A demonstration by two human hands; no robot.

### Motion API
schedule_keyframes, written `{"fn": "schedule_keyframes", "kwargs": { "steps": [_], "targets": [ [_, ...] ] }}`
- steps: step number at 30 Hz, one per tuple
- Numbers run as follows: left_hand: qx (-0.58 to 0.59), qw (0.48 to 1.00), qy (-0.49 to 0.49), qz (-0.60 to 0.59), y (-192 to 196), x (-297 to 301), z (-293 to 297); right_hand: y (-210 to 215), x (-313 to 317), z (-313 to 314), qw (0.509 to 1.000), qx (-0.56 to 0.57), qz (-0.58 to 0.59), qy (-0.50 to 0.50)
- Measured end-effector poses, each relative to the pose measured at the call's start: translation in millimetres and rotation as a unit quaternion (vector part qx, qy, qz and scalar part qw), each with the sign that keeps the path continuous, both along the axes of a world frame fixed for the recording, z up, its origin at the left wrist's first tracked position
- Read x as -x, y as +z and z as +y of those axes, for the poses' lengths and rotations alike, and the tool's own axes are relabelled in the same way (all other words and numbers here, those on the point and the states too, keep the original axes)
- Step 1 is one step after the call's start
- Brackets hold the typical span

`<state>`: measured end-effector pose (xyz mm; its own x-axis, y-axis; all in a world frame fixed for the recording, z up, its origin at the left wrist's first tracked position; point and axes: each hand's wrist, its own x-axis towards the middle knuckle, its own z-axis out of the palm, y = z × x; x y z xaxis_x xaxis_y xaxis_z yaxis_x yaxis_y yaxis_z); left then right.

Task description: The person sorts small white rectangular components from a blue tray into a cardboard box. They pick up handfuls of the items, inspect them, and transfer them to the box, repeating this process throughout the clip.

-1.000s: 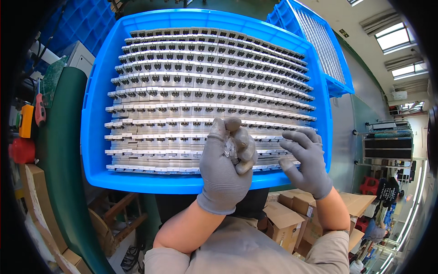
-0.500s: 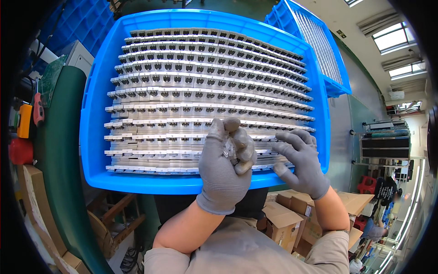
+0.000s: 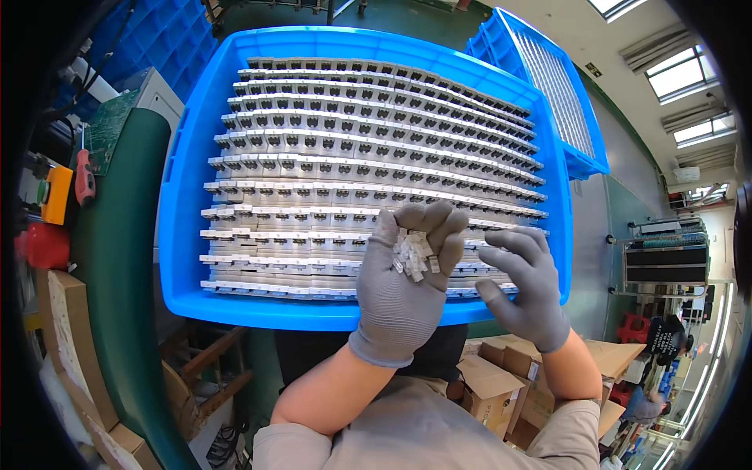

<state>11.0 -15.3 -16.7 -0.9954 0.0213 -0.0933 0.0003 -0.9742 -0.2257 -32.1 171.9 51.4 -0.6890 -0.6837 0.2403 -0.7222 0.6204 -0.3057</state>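
Cupped in my left hand (image 3: 401, 294), palm up in a grey glove, lies a small heap of clear plastic pieces (image 3: 413, 255). Its fingers curl up around the heap. My right hand (image 3: 529, 290), gloved the same way, hovers beside it over the bin's near right part. Its fingers are bent and apart, and I see nothing between them. Below both hands is a big blue plastic bin (image 3: 184, 227). Rows of white and grey block-like modules (image 3: 301, 168) with dark openings fill it, packed side by side.
Another blue bin (image 3: 587, 160) with similar rows stands at the far right. Cardboard boxes (image 3: 489, 384) sit below on the right. To the left are a dark green rounded surface (image 3: 141, 235), a red-handled screwdriver (image 3: 84, 178) and an orange box (image 3: 56, 200). A rack (image 3: 662, 254) stands farther right.
My left hand has opened out from a tighter curl, exposing the clear pieces in its palm. My right hand stays close by, fingers still apart. The whole view has shifted slightly.
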Motion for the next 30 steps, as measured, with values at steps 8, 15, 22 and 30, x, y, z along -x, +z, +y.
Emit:
{"fn": "schedule_keyframes", "kwargs": {
  "steps": [8,15,22,30],
  "targets": [
    [0.049,0.998,0.041,0.002,7,4,6,11,-9,-57,0.995,0.072,-0.067,-0.007],
    [0.075,0.995,0.054,-0.031,7,6,9,5,-5,-53,0.999,0.042,-0.020,-0.010],
    [0.049,0.996,0.052,-0.055,5,1,-23,-6,28,-22,0.992,0.070,-0.103,-0.028],
    [0.136,0.986,0.034,-0.085,5,-3,-30,-35,41,-19,0.995,0.040,-0.088,0.024]
  ]
}}
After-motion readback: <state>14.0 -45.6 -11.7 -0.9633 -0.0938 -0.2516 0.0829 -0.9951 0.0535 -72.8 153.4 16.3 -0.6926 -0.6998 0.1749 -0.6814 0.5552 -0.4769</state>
